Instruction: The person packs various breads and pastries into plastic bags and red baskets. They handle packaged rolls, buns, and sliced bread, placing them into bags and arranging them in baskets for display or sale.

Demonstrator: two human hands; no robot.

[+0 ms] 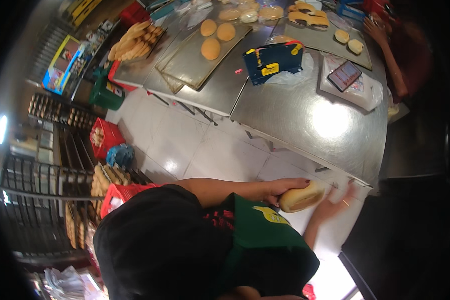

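Observation:
My left hand (285, 188) grips a bread roll (302, 197) at its near side, the thumb with dark nail polish lying on top. The roll is held over the tiled floor, in front of the green apron (264, 232), and its pale side faces up. Just right of the roll, my right hand (335, 202) is blurred, its fingers apart and nothing seen in them. Beyond both hands stands a stainless steel table (285, 112). On it are a dark blue bag-neck tape sealer (272, 62) with yellow parts and a smartphone (344, 76) lying on plastic bags (367, 93).
Three round buns (211, 48) lie on a baking tray (183, 67). A co-worker's hand (377, 30) is at the table's far right, near filled rolls (308, 17). Bread loaves (135, 41), a green bin (107, 93), a red crate (107, 138) and bread racks (33, 187) are leftward.

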